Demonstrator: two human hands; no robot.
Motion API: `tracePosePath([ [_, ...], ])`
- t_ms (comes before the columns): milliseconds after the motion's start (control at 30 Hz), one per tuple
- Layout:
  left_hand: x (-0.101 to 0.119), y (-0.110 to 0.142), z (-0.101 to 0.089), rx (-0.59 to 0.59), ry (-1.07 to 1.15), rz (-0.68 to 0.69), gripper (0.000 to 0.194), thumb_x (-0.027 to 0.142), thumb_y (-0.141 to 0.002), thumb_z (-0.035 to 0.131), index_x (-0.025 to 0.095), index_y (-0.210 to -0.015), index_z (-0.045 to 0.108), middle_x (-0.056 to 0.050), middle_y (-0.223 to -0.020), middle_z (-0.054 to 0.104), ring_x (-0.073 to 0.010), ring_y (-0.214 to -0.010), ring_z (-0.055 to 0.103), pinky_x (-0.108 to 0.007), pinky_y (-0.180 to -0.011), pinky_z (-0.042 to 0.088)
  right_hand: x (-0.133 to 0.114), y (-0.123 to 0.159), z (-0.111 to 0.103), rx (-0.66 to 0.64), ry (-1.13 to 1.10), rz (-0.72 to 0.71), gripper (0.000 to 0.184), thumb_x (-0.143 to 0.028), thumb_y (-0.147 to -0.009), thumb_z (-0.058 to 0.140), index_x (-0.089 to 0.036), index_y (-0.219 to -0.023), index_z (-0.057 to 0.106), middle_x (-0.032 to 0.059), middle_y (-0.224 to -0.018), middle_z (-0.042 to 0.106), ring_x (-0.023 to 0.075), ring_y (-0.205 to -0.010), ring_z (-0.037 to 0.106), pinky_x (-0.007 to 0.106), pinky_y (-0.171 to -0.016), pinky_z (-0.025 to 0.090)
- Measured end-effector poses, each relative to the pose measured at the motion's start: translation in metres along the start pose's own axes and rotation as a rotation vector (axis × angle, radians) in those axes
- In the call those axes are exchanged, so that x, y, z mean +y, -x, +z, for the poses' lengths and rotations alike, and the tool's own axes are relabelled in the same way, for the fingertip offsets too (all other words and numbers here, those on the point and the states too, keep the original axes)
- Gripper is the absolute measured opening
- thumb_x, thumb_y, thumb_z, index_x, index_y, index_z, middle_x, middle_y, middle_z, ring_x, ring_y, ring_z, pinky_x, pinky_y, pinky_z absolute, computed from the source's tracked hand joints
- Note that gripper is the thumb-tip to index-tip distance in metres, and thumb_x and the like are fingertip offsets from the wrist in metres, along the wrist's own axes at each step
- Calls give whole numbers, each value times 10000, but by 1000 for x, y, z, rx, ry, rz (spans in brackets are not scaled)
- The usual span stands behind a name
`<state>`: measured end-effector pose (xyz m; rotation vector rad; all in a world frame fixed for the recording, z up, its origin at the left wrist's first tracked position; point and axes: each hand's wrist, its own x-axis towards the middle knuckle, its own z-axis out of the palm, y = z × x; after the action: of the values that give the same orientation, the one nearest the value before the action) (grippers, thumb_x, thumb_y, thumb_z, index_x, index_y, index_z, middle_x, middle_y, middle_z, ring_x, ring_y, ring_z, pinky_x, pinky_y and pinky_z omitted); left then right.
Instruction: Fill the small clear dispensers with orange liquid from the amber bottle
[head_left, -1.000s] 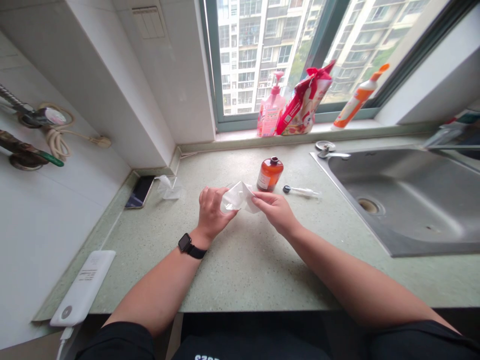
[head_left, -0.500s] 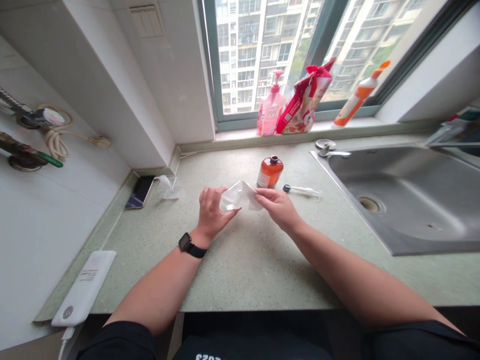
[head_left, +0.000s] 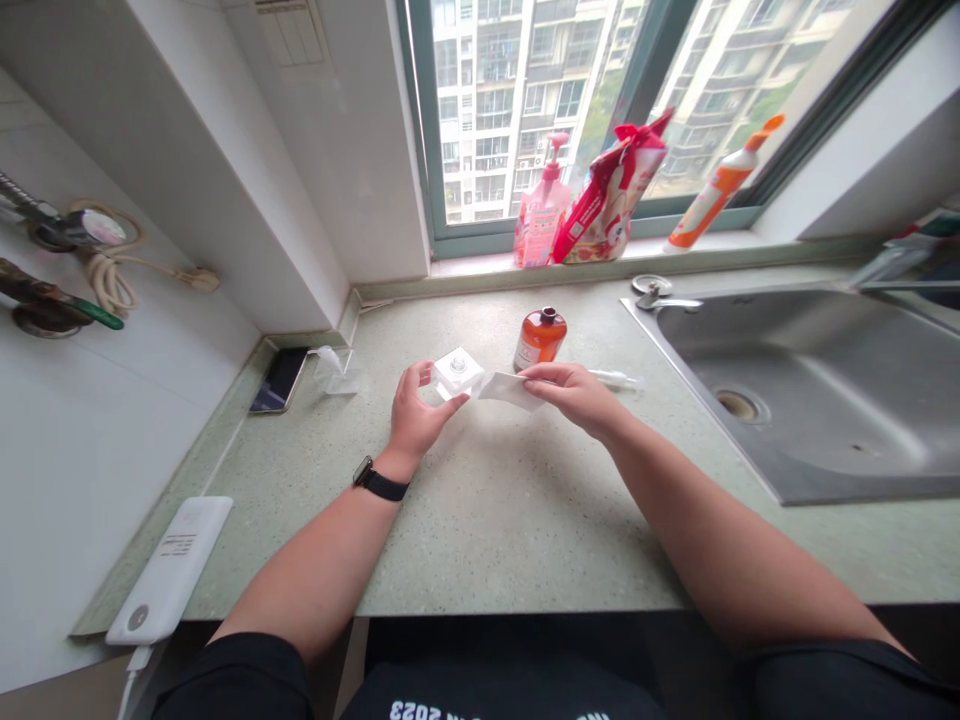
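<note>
Holding: left hand [head_left: 415,412] pinches clear cube [head_left: 457,372], fingers closed on its sides.
Wrapper: right hand [head_left: 574,392] grips it [head_left: 510,389] by fingertips.
Tip: keep cube level, wrapper clear of bottle [head_left: 538,340].

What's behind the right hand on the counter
Just behind the right hand stands an orange bottle, and a clear syringe lies beside it. The hand covers the syringe's near end; the wipe it pinches hides some counter.
</note>
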<state>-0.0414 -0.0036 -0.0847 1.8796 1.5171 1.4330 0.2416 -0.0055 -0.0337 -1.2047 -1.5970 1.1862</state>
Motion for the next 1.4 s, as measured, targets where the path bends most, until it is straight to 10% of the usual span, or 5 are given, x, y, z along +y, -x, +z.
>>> tracePosePath([
  [267, 0, 0, 1, -52, 60, -62, 739, 533, -736, 972, 254, -1320, 616, -119, -1300, 730, -304, -1104, 769, -484, -978, 622, 7, 5, 1, -489, 198, -31, 234, -480, -905, 738, -274, -932, 847, 11, -871, 831, 192, -754, 730, 308, -695, 568],
  [500, 2, 2, 1, -111, 66, -44, 725, 518, -741, 972, 250, -1315, 620, -120, -1319, 728, -301, -1130, 761, -489, -1009, 613, 11, 5, 14, -299, 643, -141, 136, -144, -814, 750, -255, -754, 801, 34, -801, 803, 191, -688, 669, 311, -636, 435],
  [1033, 4, 4, 3, -204, 47, 0, 717, 509, -738, 976, 259, -1321, 644, -120, -1304, 753, -322, -1134, 777, -518, -1013, 626, 11, 4, 10, -307, 804, -218, 35, -228, -856, 780, -239, -887, 792, 54, -897, 752, 192, -766, 653, 319, -678, 446],
  [1233, 1, 2, 3, -236, 43, -50, 738, 501, -720, 987, 267, -1337, 656, -136, -1338, 751, -355, -1165, 773, -567, -1030, 613, -1, 2, -20, -151, 647, -341, 115, -318, -962, 687, -256, -937, 780, 37, -931, 766, 182, -822, 680, 319, -764, 507],
  [1400, 1, 2, 3, -258, 55, -60, 730, 501, -723, 983, 258, -1333, 663, -142, -1332, 755, -359, -1171, 772, -571, -1039, 610, -6, 0, -68, 244, 640, -269, 237, -405, -962, 651, -234, -864, 783, 46, -868, 778, 183, -729, 659, 340, -748, 498],
])
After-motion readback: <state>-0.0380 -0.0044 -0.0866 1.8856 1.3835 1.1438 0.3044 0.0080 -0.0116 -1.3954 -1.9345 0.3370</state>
